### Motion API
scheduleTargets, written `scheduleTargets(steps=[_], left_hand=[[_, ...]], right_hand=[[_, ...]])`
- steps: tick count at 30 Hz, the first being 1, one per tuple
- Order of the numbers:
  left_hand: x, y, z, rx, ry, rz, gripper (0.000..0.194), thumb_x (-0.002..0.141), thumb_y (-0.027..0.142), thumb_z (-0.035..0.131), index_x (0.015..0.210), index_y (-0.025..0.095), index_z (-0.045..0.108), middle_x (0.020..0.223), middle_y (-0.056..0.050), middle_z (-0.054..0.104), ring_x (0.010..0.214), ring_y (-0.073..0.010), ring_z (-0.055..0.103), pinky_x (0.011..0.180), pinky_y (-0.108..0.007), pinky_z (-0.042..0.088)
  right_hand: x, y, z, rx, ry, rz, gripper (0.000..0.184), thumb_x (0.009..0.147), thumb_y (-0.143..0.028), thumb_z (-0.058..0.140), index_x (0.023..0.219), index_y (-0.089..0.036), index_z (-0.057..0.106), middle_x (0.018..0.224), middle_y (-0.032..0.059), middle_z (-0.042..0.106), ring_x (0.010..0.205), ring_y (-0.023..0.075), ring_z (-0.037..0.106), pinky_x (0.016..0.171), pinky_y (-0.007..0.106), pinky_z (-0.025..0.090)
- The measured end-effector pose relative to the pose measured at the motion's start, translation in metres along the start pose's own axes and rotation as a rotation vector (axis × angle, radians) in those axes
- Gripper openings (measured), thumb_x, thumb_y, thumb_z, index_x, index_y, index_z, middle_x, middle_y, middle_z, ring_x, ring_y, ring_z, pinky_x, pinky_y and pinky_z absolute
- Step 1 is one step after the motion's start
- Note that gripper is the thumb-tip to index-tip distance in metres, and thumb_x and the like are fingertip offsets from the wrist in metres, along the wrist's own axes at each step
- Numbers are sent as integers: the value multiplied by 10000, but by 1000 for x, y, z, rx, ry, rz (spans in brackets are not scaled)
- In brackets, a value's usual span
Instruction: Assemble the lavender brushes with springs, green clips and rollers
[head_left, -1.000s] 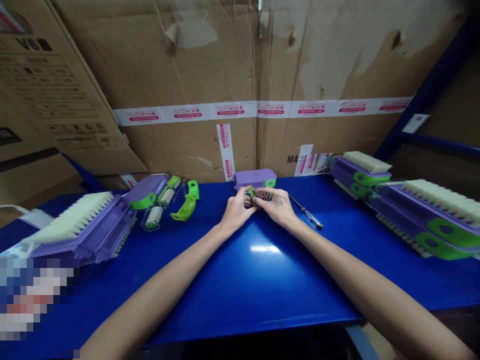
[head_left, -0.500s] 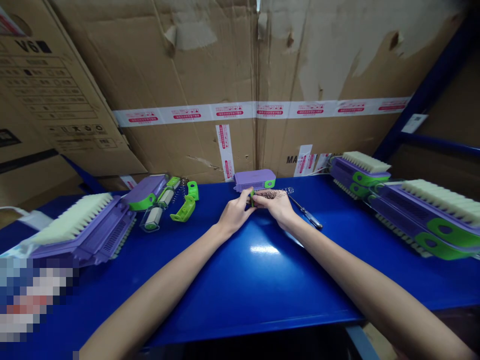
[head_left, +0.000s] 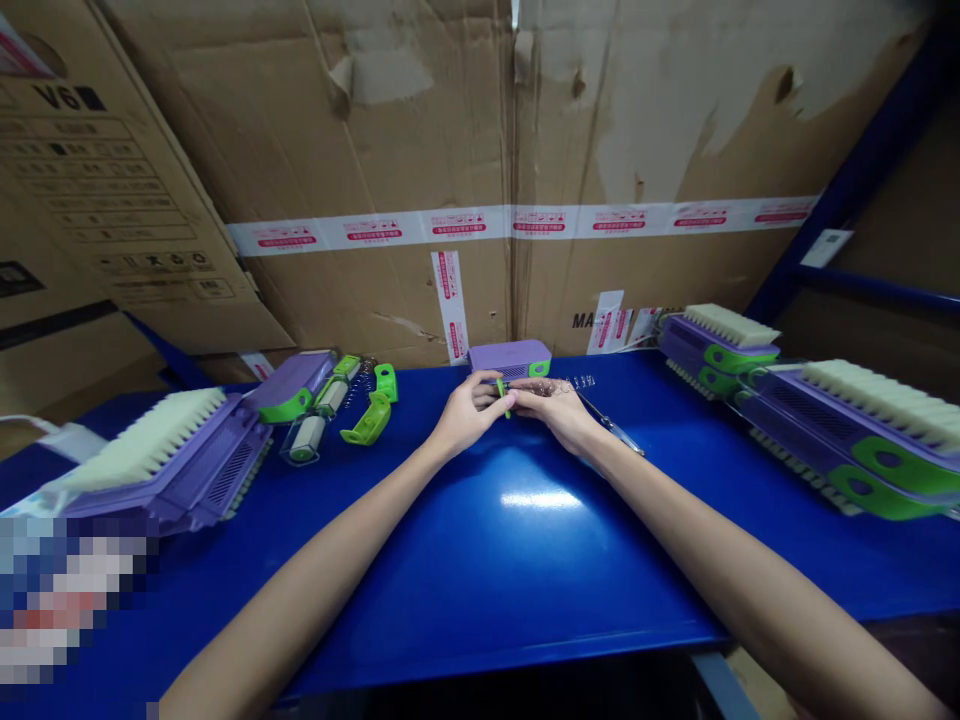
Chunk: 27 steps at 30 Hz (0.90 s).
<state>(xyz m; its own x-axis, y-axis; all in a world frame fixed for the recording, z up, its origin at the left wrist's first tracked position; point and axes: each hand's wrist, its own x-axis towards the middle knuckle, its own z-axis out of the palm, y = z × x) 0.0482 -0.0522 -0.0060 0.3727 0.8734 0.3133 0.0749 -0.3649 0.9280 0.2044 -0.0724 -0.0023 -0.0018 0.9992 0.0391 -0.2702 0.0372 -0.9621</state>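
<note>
In front of me, just above the blue table, my left hand (head_left: pixel 472 414) pinches a small bright green plastic part (head_left: pixel 503 396) between thumb and fingers. My right hand (head_left: pixel 556 410) meets it from the right, with thumb and fingertips closed by the green part. A thin coil spring (head_left: pixel 581 382) runs across the right hand's fingers and sticks out past its knuckles. Exactly how the spring joins the green part is hidden by the fingers. Right behind the hands lies a purple plastic housing (head_left: pixel 510 355) with a green end. A screwdriver (head_left: pixel 621 436) rests beside my right wrist.
Loose green brackets (head_left: pixel 367 418), springs and pale rollers (head_left: pixel 307 436) lie at the left, beside another purple housing (head_left: pixel 294 384). Purple brush units with cream bristles (head_left: pixel 150 440) stand far left; more brush units (head_left: pixel 862 430) line the right. Cardboard (head_left: pixel 390 300) walls the back.
My left fingers have shifted and opened out somewhat around the green part, which shows more now. The spring's free end reaches slightly farther right. Everything else on the table stays put.
</note>
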Motion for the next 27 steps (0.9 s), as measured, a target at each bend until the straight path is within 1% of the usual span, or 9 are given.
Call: scheduleTargets(steps=[3,8,11,13,15,17,19,23,27], left_hand=[[3,5,1,-176,26,-88,463,691,389,727,1033,149,526,835,-56,688,791,-180,679,712,-297,546],[7,11,-4,-277,73,-158,504,629,372,768,1020,153,537,733,0,652,673,-134,646,640,-267,532],[13,18,-16,-311,174,-157,473,624,317,760,1007,155,536,747,-4,649,650,-126,634,602,-255,523],[18,24,-28,-320,272,-124,434,628,282,741,989,155,536,747,-8,644,619,-119,620,566,-244,512],[22,29,-44,-301,387,-86,385,633,264,720,956,160,537,709,9,620,573,-106,597,536,-234,502],[25,31,-59,-275,526,-62,352,619,250,708,916,167,538,667,35,586,519,-92,567,506,-226,496],[27,30,-72,-252,657,-59,312,609,239,691,874,167,543,618,53,553,469,-77,529,485,-217,493],[26,25,-88,-217,786,-109,218,624,221,658,804,161,550,536,63,495,442,-75,510,486,-208,507],[23,25,-96,-226,836,-163,137,662,228,639,732,157,545,520,50,476,457,-80,513,509,-227,541]], right_hand=[[0,-2,-1,-35,0,-10,436,537,-334,830,893,-141,670,761,35,705,705,145,664,686,268,536],[0,-8,-1,-179,-12,-59,442,658,-456,741,953,-143,643,773,59,694,655,136,648,550,218,475],[2,-11,-5,-265,11,-106,473,715,-509,673,1004,-137,634,824,82,697,656,144,643,539,228,462],[5,-11,-10,-404,81,-213,463,746,-516,635,1002,-131,645,823,87,695,684,163,643,597,268,488],[9,-10,-18,-618,160,-397,407,775,-483,610,991,-142,661,850,88,694,764,194,642,726,341,510],[14,-7,-27,-863,200,-595,358,793,-422,602,1036,-165,659,980,110,679,933,247,618,873,433,477],[19,-3,-34,-1081,186,-718,405,795,-371,598,1155,-186,615,1196,142,600,1133,309,525,964,512,415],[28,6,-45,-1299,82,-717,550,798,-320,578,1327,-198,485,1428,144,403,1323,339,347,1060,551,321],[33,11,-52,-1327,45,-663,551,808,-296,549,1341,-179,472,1420,151,415,1328,332,354,1085,533,308]])
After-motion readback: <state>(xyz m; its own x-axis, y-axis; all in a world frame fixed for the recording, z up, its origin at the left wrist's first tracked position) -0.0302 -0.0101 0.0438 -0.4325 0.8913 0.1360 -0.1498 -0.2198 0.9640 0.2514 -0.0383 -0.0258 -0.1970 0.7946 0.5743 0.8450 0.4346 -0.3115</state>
